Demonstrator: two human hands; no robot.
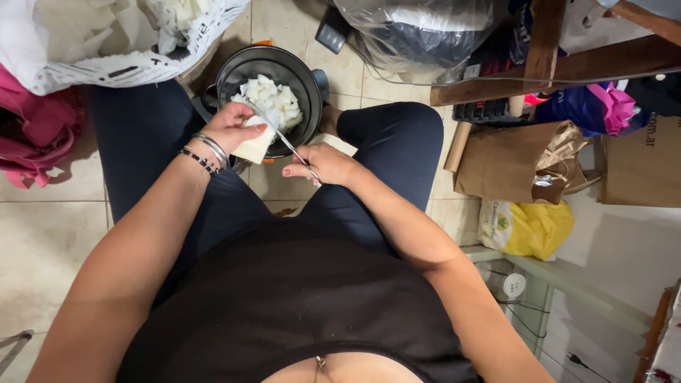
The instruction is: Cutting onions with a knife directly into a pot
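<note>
My left hand (230,128) grips a pale white chunk of food (257,147) just above the near rim of a dark round pot (234,71) on the floor between my legs. My right hand (328,164) holds a knife (280,135) by its handle, and the thin blade slants up to the left into the top of the chunk. Several white cut pieces (273,99) lie heaped inside the pot. Beaded and metal bracelets circle my left wrist.
A white printed sack (106,42) and pink cloth (28,135) sit at the left. At the right stand brown paper bags (518,163), a yellow bag (532,227) and a wooden frame (546,57). A plastic-wrapped bundle (415,28) lies beyond the pot on the tile floor.
</note>
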